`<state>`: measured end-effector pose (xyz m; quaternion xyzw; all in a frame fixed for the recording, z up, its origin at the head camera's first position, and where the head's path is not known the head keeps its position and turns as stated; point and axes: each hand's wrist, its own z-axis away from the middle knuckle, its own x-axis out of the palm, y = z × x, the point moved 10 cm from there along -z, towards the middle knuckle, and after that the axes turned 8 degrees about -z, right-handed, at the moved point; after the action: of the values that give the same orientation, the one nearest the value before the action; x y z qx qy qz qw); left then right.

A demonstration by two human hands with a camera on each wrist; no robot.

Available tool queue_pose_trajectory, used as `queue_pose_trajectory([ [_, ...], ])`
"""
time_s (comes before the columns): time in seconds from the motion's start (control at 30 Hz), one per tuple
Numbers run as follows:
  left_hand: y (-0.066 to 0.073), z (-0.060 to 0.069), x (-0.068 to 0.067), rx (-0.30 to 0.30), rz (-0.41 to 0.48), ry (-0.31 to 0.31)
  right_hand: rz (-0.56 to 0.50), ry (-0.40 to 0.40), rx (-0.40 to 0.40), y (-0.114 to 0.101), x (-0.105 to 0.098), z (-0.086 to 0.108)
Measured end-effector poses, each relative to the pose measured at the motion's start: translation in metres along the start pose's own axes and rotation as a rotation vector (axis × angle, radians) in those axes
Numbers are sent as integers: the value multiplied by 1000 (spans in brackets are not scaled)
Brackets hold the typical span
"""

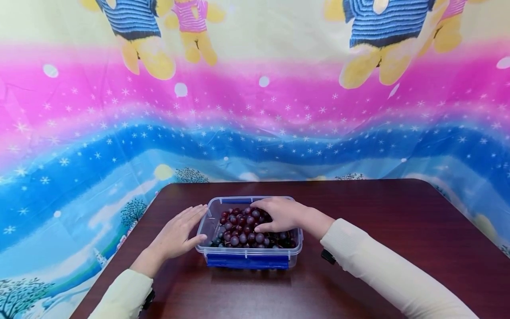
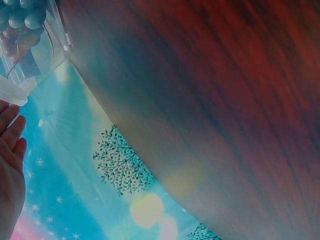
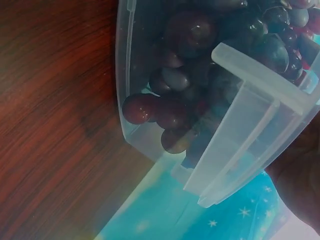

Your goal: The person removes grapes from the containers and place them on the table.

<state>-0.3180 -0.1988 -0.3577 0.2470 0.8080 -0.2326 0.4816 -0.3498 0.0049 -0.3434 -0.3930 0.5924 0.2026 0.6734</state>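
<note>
Clear plastic shows off the dark red grapes (image 1: 239, 230), heaped in a box (image 1: 223, 250) that stands on the table (image 1: 366, 212), a blue clasp (image 1: 247, 261) along its near side. The left hand (image 1: 177, 233) lies at the left wall, fingers straight and thumb wide, gripping nothing. The right hand (image 1: 282, 213) arches over the heap, thumb and forefinger well apart — whether its hidden fingers hold any of them, I cannot tell. To my eye, the step in hand is reaching among the grapes, the other hand placed to steady the box; the next move calls for a light touch, as hard squeezing could split skins. Reddish-brown grain runs through the table. Behind hangs a cloth (image 1: 239, 93) — pink and blue bands, snowflakes (image 1: 322, 110), yellow figures (image 1: 156, 57).
</note>
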Motion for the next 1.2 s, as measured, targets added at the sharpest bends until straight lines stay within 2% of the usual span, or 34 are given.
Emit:
queue_pose_trajectory([
  [0.3,0,0,1,-1,-1,-1,-18,-41,25,-2,2,-6],
  [0.83,-1,-1,1,14,5,23,-139,-119,111,5,10,-18],
  [1.2,-2,-1,1,2,6,13,-145,-131,175,12,11,-24],
])
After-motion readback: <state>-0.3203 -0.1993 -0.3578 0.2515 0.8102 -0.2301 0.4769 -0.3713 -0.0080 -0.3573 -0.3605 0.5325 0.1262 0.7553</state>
